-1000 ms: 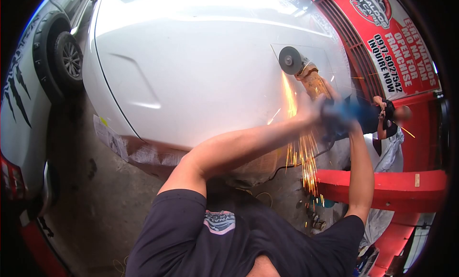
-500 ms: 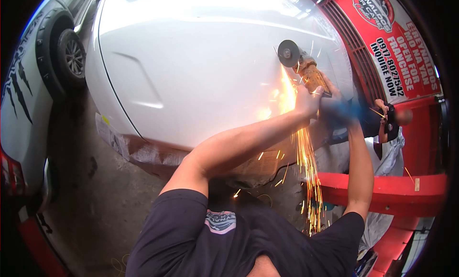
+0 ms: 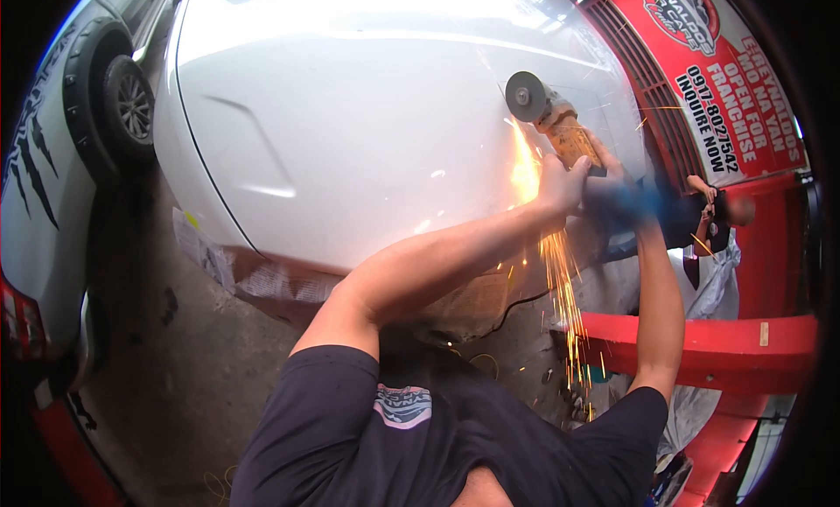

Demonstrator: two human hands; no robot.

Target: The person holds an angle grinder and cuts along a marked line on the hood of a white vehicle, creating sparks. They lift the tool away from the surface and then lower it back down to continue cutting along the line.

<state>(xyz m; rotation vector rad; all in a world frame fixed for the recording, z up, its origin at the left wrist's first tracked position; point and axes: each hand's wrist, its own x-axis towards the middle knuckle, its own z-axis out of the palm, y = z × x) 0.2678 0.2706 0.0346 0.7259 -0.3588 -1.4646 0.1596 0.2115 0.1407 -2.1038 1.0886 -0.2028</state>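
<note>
An angle grinder with an orange body and a dark round disc is held over the white car panel. My left hand is closed around the near part of the tool. My right hand grips it from the other side; a blurred blue patch covers part of that hand and wrist. Bright sparks fly from below the disc and stream down past my left forearm. Whether the disc touches the panel cannot be made out.
Another vehicle stands at the left. Masking paper hangs along the panel's lower edge. A red beam crosses at the right, below another person in dark clothes. A red sign is at upper right.
The grinder's disc has shifted slightly left, with both hands still around the tool. The glow and the spark stream look smaller.
</note>
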